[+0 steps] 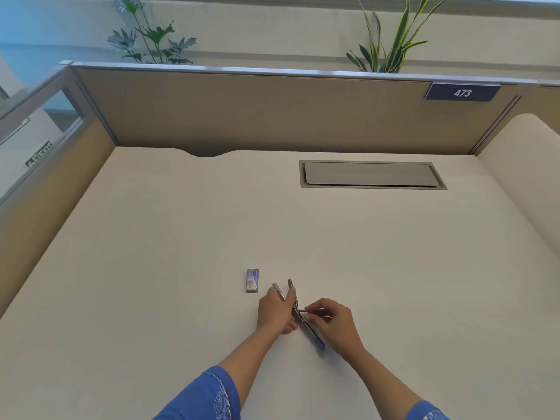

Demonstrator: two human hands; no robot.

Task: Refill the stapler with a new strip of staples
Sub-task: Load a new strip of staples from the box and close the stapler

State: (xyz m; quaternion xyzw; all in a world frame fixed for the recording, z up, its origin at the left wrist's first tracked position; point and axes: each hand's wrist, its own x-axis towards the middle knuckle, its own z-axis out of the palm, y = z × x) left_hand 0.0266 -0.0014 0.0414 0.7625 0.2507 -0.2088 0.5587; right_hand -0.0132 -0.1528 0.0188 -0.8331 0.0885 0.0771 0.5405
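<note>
Left hand [274, 310] grips the stapler [316, 339] spread open, baring its channel; right hand [333, 322] pinches a staple strip [303, 312] there, seemingly for loading

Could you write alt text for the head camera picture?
A person's left hand holds an opened stapler on a beige desk while the right hand pinches a strip of staples at it. A small box lies on the desk to their left.

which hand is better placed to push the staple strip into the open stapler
Right. The right hand already pinches what looks like the staple strip right at the channel of the opened stapler. The left hand grips the stapler and holds it open, so it is busy.
</note>
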